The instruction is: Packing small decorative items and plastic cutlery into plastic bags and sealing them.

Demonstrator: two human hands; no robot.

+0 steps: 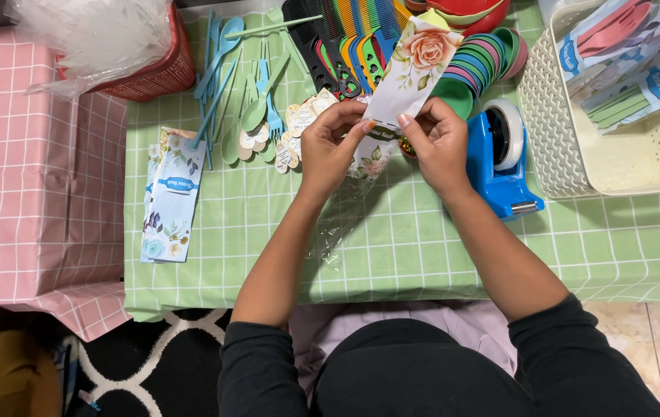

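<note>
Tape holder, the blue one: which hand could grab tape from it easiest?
Probably the right hand. The blue tape holder sits just beside it, while the left hand is farther away. Both hands' fingers pinch the flowered card.

we hold a card (411,73) between our left hand (328,147) and right hand (438,143), above the middle of the table (422,247). a clear bag (341,224) hangs under the hands. just right of the right hand stands a tape dispenser (500,166), and right of that a basket (569,147) with packs in it. behind the hands lie combs (341,46), with stacked bowls (476,66) to their right and spoons and forks (241,85) to their left. more cards (169,197) lie at the left edge, in front of another basket (156,73).
</note>
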